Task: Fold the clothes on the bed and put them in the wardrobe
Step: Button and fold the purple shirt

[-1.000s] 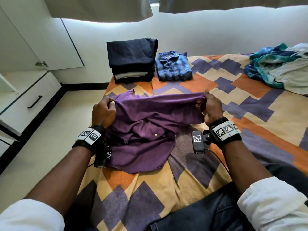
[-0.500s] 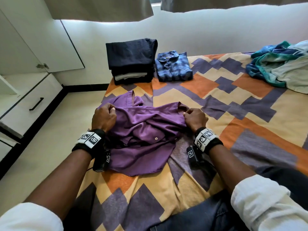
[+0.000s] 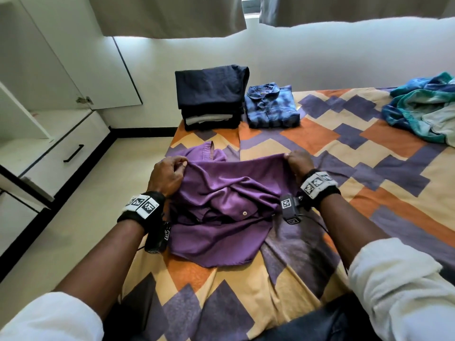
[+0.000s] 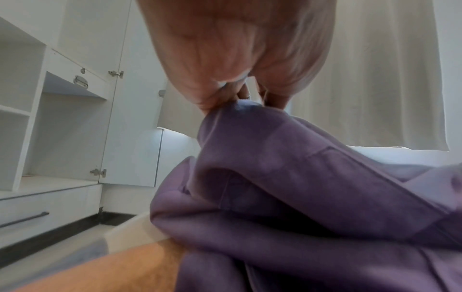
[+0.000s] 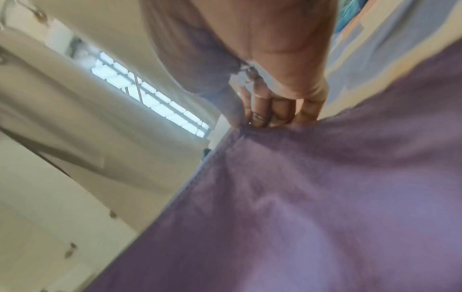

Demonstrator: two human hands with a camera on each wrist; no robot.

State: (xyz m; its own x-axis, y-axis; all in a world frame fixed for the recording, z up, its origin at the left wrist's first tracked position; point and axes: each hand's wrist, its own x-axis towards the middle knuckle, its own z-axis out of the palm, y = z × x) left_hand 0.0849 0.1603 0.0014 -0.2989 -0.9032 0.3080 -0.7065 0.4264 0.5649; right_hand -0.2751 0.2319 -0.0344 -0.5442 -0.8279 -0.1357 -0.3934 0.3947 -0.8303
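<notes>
From the head view, you are holding the purple shirt on the bed, left hand and right hand each pinching an end of its raised far edge; this looks like mid-fold. Folded dark trousers and a blue shirt are sitting near the wall.

At the left wrist, your fingers are gripping a bunched corner, the open wardrobe beyond.

At the right wrist, fingers are clamping the hem. Next, you probably need to lay the edge down evenly.
</notes>
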